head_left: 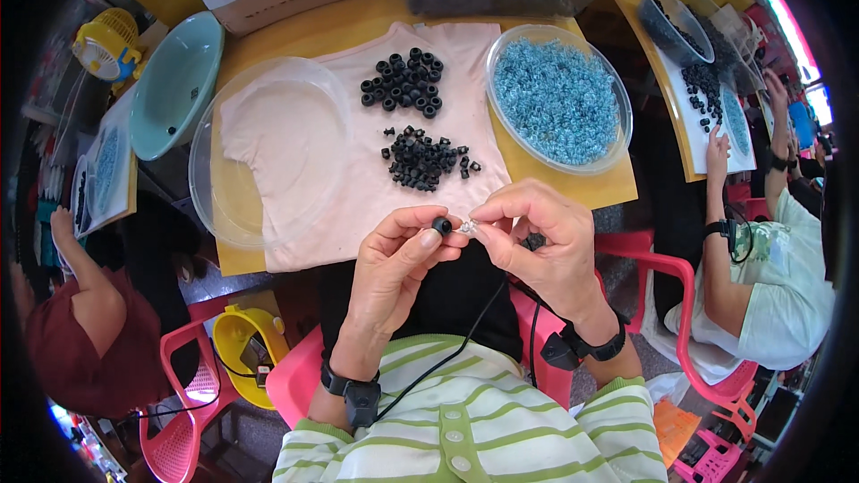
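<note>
A small black rubber ring (pixel 442 225) sits pinched between thumb and fingertips of the left hand (pixel 400 264), held above the lap, touching a tiny clear blue-tinted ring (pixel 467 227) pinched by the right hand (pixel 537 237). Beyond, on the yellow surface (pixel 313 31), a pale cloth (pixel 358 170) carries two heaps of black rings (pixel 420 159); a clear round dish of blue rings (pixel 559 98) stands to the right.

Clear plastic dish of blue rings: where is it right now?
Head view, upper right of the table: the clear plastic dish of blue rings sits right of the pink cloth.
</note>
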A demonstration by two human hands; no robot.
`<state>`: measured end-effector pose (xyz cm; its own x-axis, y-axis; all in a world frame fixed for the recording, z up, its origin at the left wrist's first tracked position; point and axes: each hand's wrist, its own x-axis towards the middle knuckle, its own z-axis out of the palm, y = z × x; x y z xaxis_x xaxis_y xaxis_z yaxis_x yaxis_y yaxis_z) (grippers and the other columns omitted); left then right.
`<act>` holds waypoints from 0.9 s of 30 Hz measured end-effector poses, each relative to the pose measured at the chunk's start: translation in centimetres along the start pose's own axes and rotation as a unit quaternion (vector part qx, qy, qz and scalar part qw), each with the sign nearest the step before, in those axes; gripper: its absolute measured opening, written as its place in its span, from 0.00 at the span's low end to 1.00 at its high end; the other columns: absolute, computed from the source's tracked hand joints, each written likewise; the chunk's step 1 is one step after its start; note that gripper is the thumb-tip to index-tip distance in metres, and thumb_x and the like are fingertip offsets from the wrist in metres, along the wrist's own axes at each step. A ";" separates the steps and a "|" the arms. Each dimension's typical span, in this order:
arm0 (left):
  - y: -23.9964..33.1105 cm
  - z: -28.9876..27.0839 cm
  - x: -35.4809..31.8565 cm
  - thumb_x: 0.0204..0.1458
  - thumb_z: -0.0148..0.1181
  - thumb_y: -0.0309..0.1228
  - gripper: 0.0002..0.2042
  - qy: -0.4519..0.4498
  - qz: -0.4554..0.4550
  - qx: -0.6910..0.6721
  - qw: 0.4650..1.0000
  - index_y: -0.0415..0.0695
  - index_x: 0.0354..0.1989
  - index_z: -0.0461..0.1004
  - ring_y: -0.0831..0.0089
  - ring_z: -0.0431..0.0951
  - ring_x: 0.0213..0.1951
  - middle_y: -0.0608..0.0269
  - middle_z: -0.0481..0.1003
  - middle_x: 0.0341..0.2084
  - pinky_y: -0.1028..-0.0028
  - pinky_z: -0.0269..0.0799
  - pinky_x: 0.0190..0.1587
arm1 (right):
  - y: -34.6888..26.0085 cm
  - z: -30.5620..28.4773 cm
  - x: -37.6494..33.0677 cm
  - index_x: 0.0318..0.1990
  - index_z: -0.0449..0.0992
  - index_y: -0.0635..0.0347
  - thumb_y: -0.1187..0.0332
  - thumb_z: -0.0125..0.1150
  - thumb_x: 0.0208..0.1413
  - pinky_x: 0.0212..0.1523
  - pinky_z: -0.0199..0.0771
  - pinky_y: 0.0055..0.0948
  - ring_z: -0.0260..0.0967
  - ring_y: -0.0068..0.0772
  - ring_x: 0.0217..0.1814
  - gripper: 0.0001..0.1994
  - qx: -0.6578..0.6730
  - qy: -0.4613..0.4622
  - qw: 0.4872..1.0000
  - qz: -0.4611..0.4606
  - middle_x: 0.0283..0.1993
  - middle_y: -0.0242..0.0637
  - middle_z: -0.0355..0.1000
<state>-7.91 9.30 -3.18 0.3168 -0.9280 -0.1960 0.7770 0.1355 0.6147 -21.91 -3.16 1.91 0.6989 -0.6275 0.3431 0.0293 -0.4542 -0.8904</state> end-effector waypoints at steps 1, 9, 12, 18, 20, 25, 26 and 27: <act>-0.2 0.0 0.0 0.59 0.56 0.22 0.12 -0.002 0.004 -0.001 1.000 0.35 0.50 0.72 0.66 0.81 0.44 0.52 0.77 0.42 0.72 0.79 0.49 | 0.0 0.1 -0.1 0.34 0.78 0.62 0.79 0.67 0.48 0.20 0.67 0.16 0.71 0.17 0.26 0.06 0.002 0.004 1.000 -0.002 0.33 0.33 0.76; -0.8 0.4 0.1 0.56 0.59 0.21 0.11 -0.002 -0.016 0.011 1.000 0.35 0.48 0.72 0.69 0.81 0.41 0.54 0.78 0.40 0.72 0.78 0.48 | -0.1 0.4 -0.5 0.32 0.76 0.60 0.81 0.68 0.44 0.22 0.68 0.23 0.71 0.27 0.26 0.08 -0.086 0.018 0.995 -0.049 0.30 0.35 0.74; -1.2 0.4 0.0 0.56 0.60 0.21 0.11 0.011 -0.025 0.024 0.999 0.35 0.47 0.73 0.70 0.81 0.40 0.55 0.78 0.39 0.73 0.78 0.47 | 0.2 0.5 -0.7 0.32 0.76 0.60 0.81 0.69 0.43 0.25 0.71 0.26 0.71 0.32 0.28 0.10 -0.100 0.017 0.993 -0.055 0.30 0.36 0.73; -1.3 0.3 0.4 0.56 0.60 0.21 0.11 0.033 -0.044 0.003 0.998 0.36 0.47 0.73 0.72 0.80 0.40 0.56 0.78 0.39 0.73 0.78 0.47 | 0.9 0.6 -0.8 0.35 0.77 0.61 0.79 0.69 0.43 0.27 0.73 0.28 0.72 0.34 0.30 0.10 -0.191 0.002 0.972 -0.135 0.32 0.36 0.73; -1.4 -0.1 0.8 0.56 0.59 0.21 0.11 0.034 -0.038 -0.009 0.999 0.36 0.47 0.72 0.71 0.80 0.40 0.55 0.78 0.39 0.73 0.78 0.46 | 1.0 0.6 -0.5 0.36 0.77 0.62 0.78 0.68 0.44 0.28 0.74 0.28 0.72 0.35 0.31 0.10 -0.212 -0.010 0.965 -0.156 0.33 0.37 0.73; -1.2 -0.9 1.4 0.57 0.59 0.22 0.10 0.016 -0.018 -0.002 1.000 0.36 0.46 0.71 0.70 0.80 0.41 0.53 0.78 0.40 0.73 0.77 0.47 | 3.2 0.0 0.4 0.38 0.77 0.63 0.78 0.65 0.48 0.31 0.74 0.32 0.73 0.40 0.32 0.09 -0.208 0.015 0.977 -0.040 0.35 0.40 0.73; -1.1 -1.0 1.6 0.57 0.59 0.22 0.10 0.011 -0.012 0.002 1.000 0.36 0.46 0.71 0.69 0.80 0.41 0.52 0.78 0.40 0.73 0.77 0.47 | 3.6 0.0 0.9 0.39 0.76 0.63 0.78 0.64 0.50 0.32 0.73 0.35 0.73 0.43 0.32 0.08 -0.218 0.018 0.976 -0.003 0.35 0.41 0.72; -1.1 -1.1 1.7 0.57 0.59 0.22 0.10 0.003 -0.014 0.003 1.000 0.36 0.46 0.71 0.69 0.80 0.41 0.52 0.78 0.40 0.72 0.77 0.47 | 4.2 0.1 1.3 0.39 0.76 0.63 0.78 0.63 0.50 0.32 0.73 0.35 0.73 0.43 0.33 0.08 -0.235 0.019 0.972 -0.013 0.34 0.41 0.72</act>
<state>-7.70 7.97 -5.03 0.2981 -0.9293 -0.2180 0.7829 0.1074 0.6128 -20.78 -5.87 -1.43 0.6746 -0.6313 0.3826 -0.2899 -0.7033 -0.6491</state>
